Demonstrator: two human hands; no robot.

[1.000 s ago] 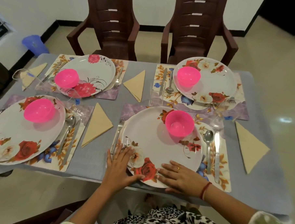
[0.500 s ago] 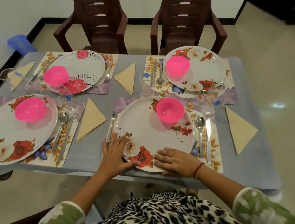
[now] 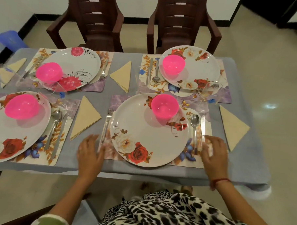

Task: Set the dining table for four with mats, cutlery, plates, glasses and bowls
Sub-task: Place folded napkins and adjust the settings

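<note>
A dining table under a grey cloth [image 3: 254, 159] is laid for four, with two brown plastic chairs [image 3: 90, 21] along its far side. At the nearest setting a round white plate printed with roses [image 3: 148, 134] sits on a floral rectangular placemat [image 3: 189, 163]. A pink plastic bowl [image 3: 164, 106] stands on the plate's far part. A steel fork [image 3: 106, 125] lies left of the plate, and a steel spoon [image 3: 195, 124] and knife [image 3: 202, 126] lie right. A beige triangular folded napkin [image 3: 232, 126] lies just beyond them. The left hand [image 3: 89, 154] lies with fingers spread by the fork's handle. The right hand [image 3: 214, 154] is loose-fingered (and blurred) over the knife's handle end, and whether it touches is unclear.
</note>
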